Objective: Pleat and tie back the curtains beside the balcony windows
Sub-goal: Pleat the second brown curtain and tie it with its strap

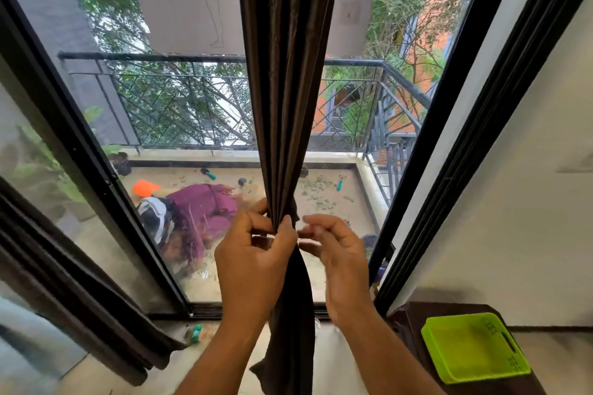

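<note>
The left hand (256, 253) is closed around the gathered dark brown curtain (285, 74), thumb and fingers pinching the pleats together at a narrow waist. The right hand (337, 253) sits just beside it on the other side of the fabric, fingers curled and half open, their tips blurred near the pleats; whether they touch the cloth cannot be told. Above the hands the curtain rises in tight vertical folds to the top of the view, and below them it hangs loose between the forearms, its lower end near the floor.

Behind the hands is the balcony window glass (192, 125), set in a black frame (449, 125). Through it, a black railing (353, 62) stands beyond the hands, and to their left a person in a purple garment (202, 205) lies low on the balcony floor, with an orange object (146, 187) further left. Far left of the hands hangs a second dark curtain (80, 292). Below and right of the right hand, a lime green basket (471, 346) rests on a dark brown worktop (414, 324) against the white wall (529, 202).
</note>
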